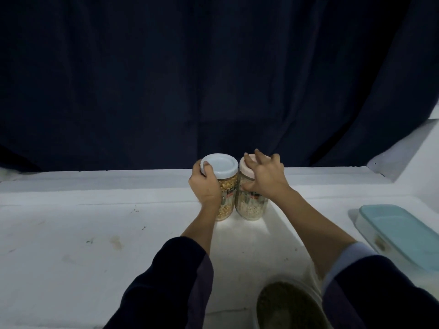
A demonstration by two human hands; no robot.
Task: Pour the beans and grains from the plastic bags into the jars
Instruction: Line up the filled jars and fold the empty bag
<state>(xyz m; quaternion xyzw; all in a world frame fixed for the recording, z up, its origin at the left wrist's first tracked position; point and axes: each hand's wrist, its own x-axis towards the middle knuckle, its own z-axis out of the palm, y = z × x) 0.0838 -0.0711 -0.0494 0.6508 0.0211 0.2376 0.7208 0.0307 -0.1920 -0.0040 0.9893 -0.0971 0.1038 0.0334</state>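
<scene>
1. A dark curtain (pixel 213 79) hangs behind the far edge of the white table (pixel 71 233).
2. A shallow box with a blue-green lid (pixel 399 233) lies at the right; a blurred open jar of dark green grains (pixel 289 307) sits at the near edge.
3. Two capped jars stand touching, mid-table near the far edge: the left jar (pixel 225 186) holds yellow grains, the right jar (pixel 251 205) paler ones.
4. The left hand (pixel 206 186) grips the left jar just under its white lid (pixel 219 165); the right hand (pixel 263 176) spreads its fingers over the right jar's pinkish lid (pixel 245 168) and holds it.
5. Both seem filled, so setting them back calls for upright, steady pushes with the lids kept tight.
6. Each jar has a label, too blurred to read.
</scene>
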